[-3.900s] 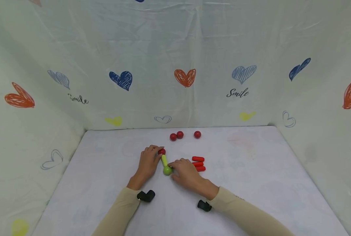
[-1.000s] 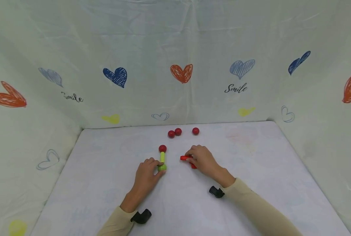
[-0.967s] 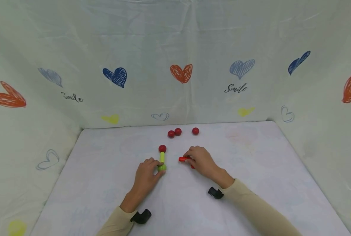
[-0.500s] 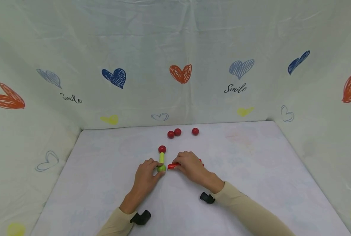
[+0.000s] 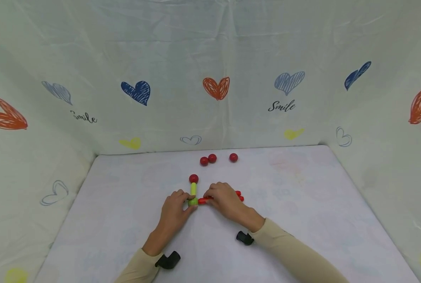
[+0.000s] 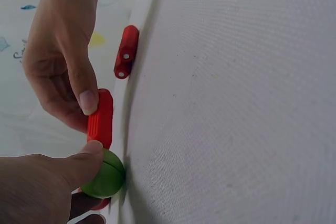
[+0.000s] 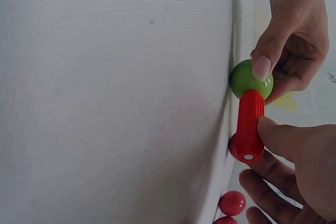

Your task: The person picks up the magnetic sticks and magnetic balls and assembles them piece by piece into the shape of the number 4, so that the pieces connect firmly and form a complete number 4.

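Note:
My left hand pinches a green ball between thumb and fingers on the table. From this ball a yellow-green rod runs away from me to a red ball. A red rod is pinched by my right hand, lying crosswise to the yellow-green one. In the right wrist view, the near end of this red rod shows a silvery disc, while its other end meets the green ball. The left wrist view also has the red rod against the ball.
Two more red rods lie just beyond my right hand, partly hidden by it; silvery discs show on their ends in the left wrist view. Several red balls sit near the table's far edge, including a pair and a single one.
My left hand has shifted from the red ball to the green ball. The right hand has let go there, picked up one red rod and carried it left against the green ball.

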A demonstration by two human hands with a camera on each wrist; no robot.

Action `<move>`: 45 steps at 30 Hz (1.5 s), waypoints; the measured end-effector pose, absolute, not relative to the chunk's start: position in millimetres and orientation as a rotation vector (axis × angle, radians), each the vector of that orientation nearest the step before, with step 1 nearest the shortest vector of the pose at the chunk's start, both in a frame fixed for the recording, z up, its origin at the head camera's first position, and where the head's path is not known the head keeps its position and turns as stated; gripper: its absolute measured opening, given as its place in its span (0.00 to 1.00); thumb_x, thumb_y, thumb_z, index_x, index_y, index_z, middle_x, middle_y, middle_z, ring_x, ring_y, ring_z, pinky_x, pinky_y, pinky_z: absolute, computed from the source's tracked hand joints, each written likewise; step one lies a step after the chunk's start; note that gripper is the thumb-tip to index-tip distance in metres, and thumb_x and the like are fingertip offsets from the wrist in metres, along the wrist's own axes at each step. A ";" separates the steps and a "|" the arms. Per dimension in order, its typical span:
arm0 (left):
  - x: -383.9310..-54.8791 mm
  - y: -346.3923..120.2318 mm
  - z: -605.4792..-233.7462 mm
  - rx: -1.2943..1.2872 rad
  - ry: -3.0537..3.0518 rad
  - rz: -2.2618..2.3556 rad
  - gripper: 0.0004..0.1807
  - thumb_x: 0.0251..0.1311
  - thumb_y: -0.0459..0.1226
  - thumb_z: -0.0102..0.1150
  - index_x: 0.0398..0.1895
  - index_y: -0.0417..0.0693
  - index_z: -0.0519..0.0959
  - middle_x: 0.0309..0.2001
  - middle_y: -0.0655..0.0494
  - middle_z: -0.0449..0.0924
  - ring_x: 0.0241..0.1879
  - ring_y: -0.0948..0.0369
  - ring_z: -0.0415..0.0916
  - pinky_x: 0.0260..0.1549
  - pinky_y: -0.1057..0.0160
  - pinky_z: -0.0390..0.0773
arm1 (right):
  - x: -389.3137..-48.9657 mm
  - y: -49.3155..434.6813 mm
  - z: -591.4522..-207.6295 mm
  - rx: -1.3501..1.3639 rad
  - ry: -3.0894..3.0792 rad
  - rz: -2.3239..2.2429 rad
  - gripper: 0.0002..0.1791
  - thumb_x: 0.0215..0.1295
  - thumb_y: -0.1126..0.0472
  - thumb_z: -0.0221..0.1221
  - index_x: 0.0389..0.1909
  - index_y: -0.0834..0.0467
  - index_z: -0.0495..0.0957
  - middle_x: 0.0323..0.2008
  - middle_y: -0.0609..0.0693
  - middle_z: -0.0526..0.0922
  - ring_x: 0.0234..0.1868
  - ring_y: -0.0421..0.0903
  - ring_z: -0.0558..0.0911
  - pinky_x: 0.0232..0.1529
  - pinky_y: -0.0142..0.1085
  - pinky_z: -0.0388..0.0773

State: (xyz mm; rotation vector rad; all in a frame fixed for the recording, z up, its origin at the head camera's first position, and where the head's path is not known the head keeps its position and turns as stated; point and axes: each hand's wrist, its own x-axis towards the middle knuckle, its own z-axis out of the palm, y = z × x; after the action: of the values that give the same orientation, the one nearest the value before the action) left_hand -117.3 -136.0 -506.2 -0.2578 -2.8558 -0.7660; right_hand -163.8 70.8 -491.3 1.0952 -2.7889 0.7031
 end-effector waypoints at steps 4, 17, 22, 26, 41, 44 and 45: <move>-117.9 -135.1 -506.3 -0.259 -2.861 -0.756 0.18 0.51 0.36 0.83 0.46 0.44 0.89 0.34 0.55 0.81 0.35 0.58 0.75 0.36 0.58 0.73 | -164.7 73.4 -491.1 1.099 -2.790 0.691 0.09 0.66 0.61 0.73 0.46 0.54 0.91 0.38 0.46 0.88 0.40 0.45 0.84 0.51 0.42 0.81; -117.7 -131.6 -503.8 -0.198 -2.905 -0.742 0.20 0.51 0.36 0.84 0.47 0.44 0.90 0.35 0.57 0.81 0.36 0.60 0.74 0.38 0.59 0.75 | -187.3 107.4 -482.9 0.897 -2.822 0.707 0.15 0.66 0.64 0.72 0.52 0.59 0.87 0.49 0.53 0.87 0.51 0.53 0.85 0.56 0.49 0.82; -116.9 -131.5 -503.8 -0.206 -2.889 -0.748 0.19 0.50 0.35 0.84 0.47 0.44 0.90 0.35 0.57 0.81 0.36 0.60 0.73 0.37 0.60 0.74 | -202.0 123.0 -481.4 0.787 -2.855 0.690 0.21 0.66 0.63 0.73 0.59 0.59 0.84 0.57 0.56 0.84 0.57 0.55 0.83 0.62 0.51 0.80; -117.0 -131.2 -503.7 -0.208 -2.880 -0.750 0.19 0.50 0.35 0.84 0.46 0.45 0.90 0.34 0.57 0.80 0.35 0.60 0.73 0.37 0.61 0.74 | -216.2 132.6 -479.9 0.724 -2.863 0.645 0.27 0.66 0.63 0.72 0.65 0.61 0.80 0.65 0.60 0.80 0.64 0.59 0.79 0.67 0.52 0.76; -116.7 -131.5 -505.1 -0.214 -2.881 -0.767 0.19 0.50 0.35 0.84 0.46 0.45 0.90 0.34 0.56 0.80 0.35 0.59 0.74 0.35 0.61 0.74 | -252.8 145.0 -486.3 0.687 -3.002 0.493 0.34 0.70 0.63 0.69 0.75 0.61 0.71 0.75 0.64 0.70 0.73 0.63 0.71 0.72 0.57 0.70; -116.7 -132.0 -505.5 -0.216 -2.876 -0.763 0.19 0.50 0.35 0.84 0.46 0.45 0.90 0.33 0.56 0.80 0.34 0.60 0.74 0.35 0.62 0.74 | -257.1 144.5 -487.6 0.687 -3.003 0.472 0.33 0.70 0.64 0.68 0.74 0.61 0.72 0.72 0.63 0.73 0.71 0.62 0.73 0.71 0.55 0.72; -116.7 -132.2 -505.8 -0.216 -2.874 -0.761 0.19 0.50 0.35 0.84 0.46 0.45 0.90 0.33 0.56 0.80 0.34 0.60 0.74 0.35 0.62 0.73 | -258.3 144.1 -487.8 0.686 -3.003 0.467 0.32 0.70 0.64 0.68 0.74 0.61 0.72 0.71 0.63 0.74 0.70 0.62 0.74 0.70 0.55 0.72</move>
State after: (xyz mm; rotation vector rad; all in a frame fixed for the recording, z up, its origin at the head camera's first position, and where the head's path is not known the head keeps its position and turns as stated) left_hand -116.7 -132.2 -505.8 -0.2163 -2.8742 -0.7615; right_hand -258.3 144.1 -487.8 0.6857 -3.0033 0.4671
